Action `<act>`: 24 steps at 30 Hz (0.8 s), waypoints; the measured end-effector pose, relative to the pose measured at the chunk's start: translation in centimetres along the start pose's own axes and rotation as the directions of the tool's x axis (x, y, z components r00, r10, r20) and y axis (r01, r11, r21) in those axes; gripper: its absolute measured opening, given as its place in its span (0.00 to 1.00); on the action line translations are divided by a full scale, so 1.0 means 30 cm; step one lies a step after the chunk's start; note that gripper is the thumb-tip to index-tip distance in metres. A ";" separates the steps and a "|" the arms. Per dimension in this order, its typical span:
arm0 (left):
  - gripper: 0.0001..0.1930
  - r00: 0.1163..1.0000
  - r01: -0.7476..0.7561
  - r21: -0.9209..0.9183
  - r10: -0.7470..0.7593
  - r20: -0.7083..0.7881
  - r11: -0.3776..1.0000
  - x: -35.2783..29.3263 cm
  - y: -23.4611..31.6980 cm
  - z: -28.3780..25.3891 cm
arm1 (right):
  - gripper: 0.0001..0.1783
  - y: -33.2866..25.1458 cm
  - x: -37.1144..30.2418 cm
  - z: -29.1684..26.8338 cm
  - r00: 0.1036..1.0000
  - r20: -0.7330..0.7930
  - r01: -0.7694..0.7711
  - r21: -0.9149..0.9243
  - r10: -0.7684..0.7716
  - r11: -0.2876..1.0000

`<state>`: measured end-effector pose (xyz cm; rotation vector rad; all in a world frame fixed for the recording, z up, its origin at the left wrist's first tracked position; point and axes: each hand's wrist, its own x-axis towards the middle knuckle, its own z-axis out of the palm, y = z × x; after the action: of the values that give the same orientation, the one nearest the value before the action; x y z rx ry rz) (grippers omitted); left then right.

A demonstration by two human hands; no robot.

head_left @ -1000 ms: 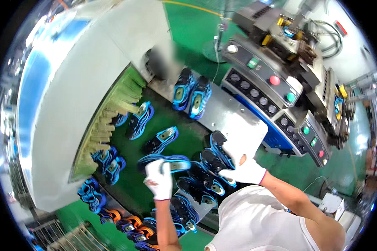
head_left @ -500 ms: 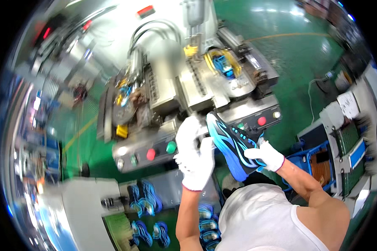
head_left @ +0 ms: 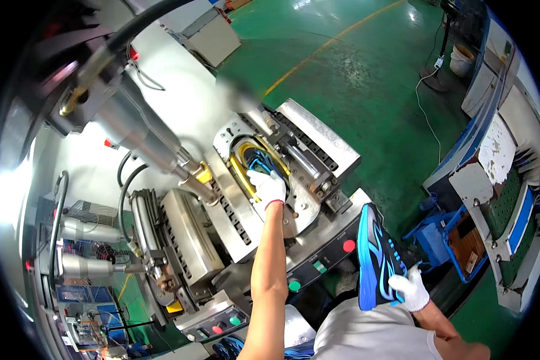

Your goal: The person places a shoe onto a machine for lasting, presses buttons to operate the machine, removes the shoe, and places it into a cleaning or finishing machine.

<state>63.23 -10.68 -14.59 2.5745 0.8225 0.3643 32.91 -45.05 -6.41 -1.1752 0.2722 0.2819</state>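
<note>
Head view: the seated shoe (head_left: 260, 161), blue laces showing, is set in the yellow-lined cradle (head_left: 241, 174) of the machine (head_left: 306, 207). The left hand (head_left: 269, 186), white-gloved, is laid over its near end. Fingertips are hidden, so whether the shoe is gripped or just touched can't be told. The right hand (head_left: 411, 289), also gloved, is closed around one end of the held shoe (head_left: 372, 258), black upper, blue sole, carried to the right of the control panel (head_left: 333, 255), other end pointed away from the body.

Main risk, as judged: pinched fingers. The left hand is inside the cradle, with a cylinder (head_left: 304, 161) alongside; injury could be caused by any actuation while it's there. Possible trigger: the green button (head_left: 294, 285) being brushed by the left forearm, or the red button (head_left: 349, 245) being knocked by the held shoe. Both look near; height gaps can't be judged, nor can button functions.

Snag: laces could be caught on the yellow lining if the seated shoe is pulled out crooked.

Drop: the held shoe is supported one-handed at one end only; it could be twisted loose if the panel edge is bumped, and the sole scuffed.
</note>
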 end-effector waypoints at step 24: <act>0.29 0.793 0.608 -0.391 -0.548 0.265 0.691 -1.486 -0.792 -0.835 | 0.21 0.195 1.340 1.044 0.901 0.338 0.375 -0.922 -0.274 0.096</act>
<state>7.18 -12.19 -8.73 1.7539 1.2715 0.1604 70.27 -10.81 -14.37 -2.5326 -0.3822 0.0590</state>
